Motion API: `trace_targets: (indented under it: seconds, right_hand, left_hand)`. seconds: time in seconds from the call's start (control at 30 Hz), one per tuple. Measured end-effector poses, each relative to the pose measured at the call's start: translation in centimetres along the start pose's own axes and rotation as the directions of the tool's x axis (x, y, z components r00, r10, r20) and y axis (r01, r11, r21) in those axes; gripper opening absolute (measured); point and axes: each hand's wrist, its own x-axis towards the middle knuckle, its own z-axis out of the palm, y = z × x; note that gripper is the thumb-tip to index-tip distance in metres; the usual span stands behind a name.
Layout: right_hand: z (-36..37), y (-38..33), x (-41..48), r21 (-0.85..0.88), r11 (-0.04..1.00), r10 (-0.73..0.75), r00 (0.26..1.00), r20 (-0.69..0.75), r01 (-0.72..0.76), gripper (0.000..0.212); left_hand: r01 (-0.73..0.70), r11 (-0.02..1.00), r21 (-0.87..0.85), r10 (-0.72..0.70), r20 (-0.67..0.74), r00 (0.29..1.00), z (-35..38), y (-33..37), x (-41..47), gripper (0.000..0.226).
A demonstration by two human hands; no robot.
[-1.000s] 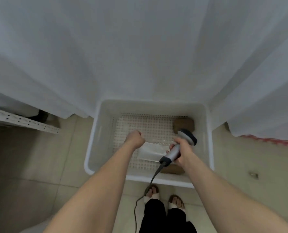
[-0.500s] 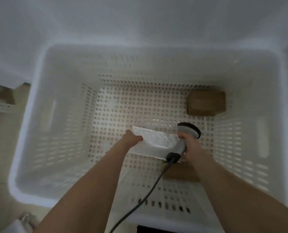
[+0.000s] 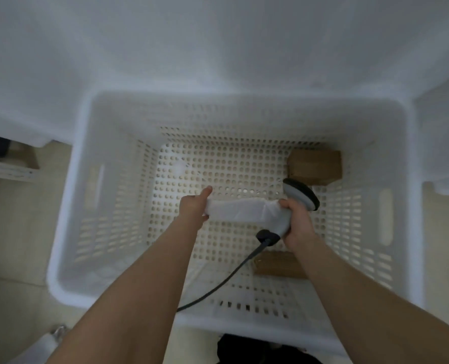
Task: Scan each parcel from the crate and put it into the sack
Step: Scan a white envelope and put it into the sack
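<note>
- Head view: hands meet low inside a white perforated crate (image 3: 105, 200) that stands on a tiled floor (image 3: 16, 232).
- Left hand (image 3: 195, 206) grips the left end of a soft white parcel (image 3: 239, 212), fingers (image 3: 202, 218) clenched round it and thumb pointing away.
- Right hand (image 3: 298, 227) grasps the handle of a grey barcode scanner (image 3: 300, 194). The parcel's right end is bunched against that handle under the same fingers.
- Parcel hangs between both hands, above the crate's bottom.
- Scanner's dark cable (image 3: 226, 281) trails over the crate's near rim.
- Two brown cardboard boxes lie in the crate: one (image 3: 314, 166) in the far right corner, one (image 3: 275, 265) by the right forearm.
- White fabric (image 3: 218, 48) fills the top; a metal shelf rail (image 3: 5, 170) shows at left.
</note>
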Motion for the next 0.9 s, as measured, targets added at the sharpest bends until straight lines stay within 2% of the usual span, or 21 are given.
trace_targets:
  seconds: [0.03, 0.07, 0.1, 0.13, 0.17, 0.2, 0.23, 0.3, 0.43, 0.53, 0.67, 0.8, 0.83, 0.9]
  right_hand:
    - [0.3, -0.7, -1.7, -0.002, 1.0, -0.013, 1.0, 0.016, 0.013, 0.026]
    - [0.6, -1.4, -3.4, 0.001, 1.0, -0.03, 0.999, 0.027, 0.03, 0.024]
    - [1.0, -2.1, -5.2, 0.007, 0.999, -0.048, 0.998, 0.026, 0.048, 0.023]
    - [1.4, -2.8, -7.1, 0.013, 0.998, -0.066, 0.998, 0.018, 0.065, 0.024]
    - [1.7, -3.4, -9.1, 0.017, 0.997, -0.078, 0.997, 0.015, 0.078, 0.026]
    - [2.0, -4.0, -11.1, 0.021, 0.996, -0.084, 0.996, 0.023, 0.084, 0.029]
    - [2.3, -4.6, -13.1, 0.02, 0.996, -0.086, 0.996, 0.038, 0.085, 0.033]
    - [2.8, -5.8, -17.5, 0.005, 0.996, -0.087, 0.994, 0.065, 0.087, 0.038]
    - [3.8, -8.3, -26.6, 0.03, 0.991, -0.134, 0.984, 0.117, 0.131, 0.021]
    - [4.2, -9.7, -33.1, 0.078, 0.983, -0.176, 0.975, 0.132, 0.167, 0.017]
    - [4.1, -10.8, -40.8, 0.023, 0.974, -0.226, 0.966, 0.124, 0.225, 0.018]
    - [4.0, -11.5, -47.4, 0.003, 0.95, -0.311, 0.944, 0.11, 0.312, 0.021]
    - [4.0, -11.5, -48.9, -0.008, 0.938, -0.342, 0.931, 0.127, 0.345, 0.023]
    - [3.7, -11.2, -51.8, -0.012, 0.912, -0.401, 0.898, 0.184, 0.41, 0.028]
  left_hand:
    - [0.039, 0.997, -0.061, -0.04, -0.022, 0.999, -1.0, 1.2, -1.4, 0.028]
    - [0.079, 0.996, 0.038, -0.08, 0.017, 0.997, -1.7, 2.3, -2.7, 0.009]
    - [0.063, 0.985, 0.159, -0.063, -0.004, 0.998, -2.3, 2.9, -4.0, 0.013]
    - [0.054, 0.997, 0.056, -0.053, -0.025, 0.998, -3.2, 4.1, -5.3, 0.019]
    - [0.015, 0.993, -0.117, -0.016, -0.004, 1.0, -4.2, 5.0, -7.1, 0.016]
    - [-0.056, 0.989, -0.136, 0.048, -0.061, 0.997, -5.3, 5.8, -9.0, 0.017]
    - [-0.08, 0.982, -0.17, 0.061, -0.115, 0.992, -6.2, 6.8, -10.8, 0.027]
    - [-0.154, 0.968, -0.2, 0.137, -0.099, 0.986, -8.4, 8.6, -14.5, 0.042]
    - [-0.279, 0.933, -0.226, 0.269, -0.073, 0.96, -13.0, 13.2, -22.3, 0.057]
    - [-0.319, 0.924, -0.212, 0.32, -0.029, 0.947, -16.5, 16.1, -27.6, 0.056]
    - [-0.366, 0.911, -0.192, 0.382, 0.056, 0.922, -20.9, 19.1, -34.6, 0.052]
    - [-0.248, 0.957, -0.153, 0.271, 0.16, 0.949, -25.6, 20.5, -41.6, 0.028]
    - [-0.257, 0.956, -0.142, 0.278, 0.156, 0.948, -26.7, 20.4, -42.9, 0.036]
    - [-0.362, 0.929, -0.073, 0.368, 0.098, 0.925, -28.7, 19.8, -45.0, 0.045]
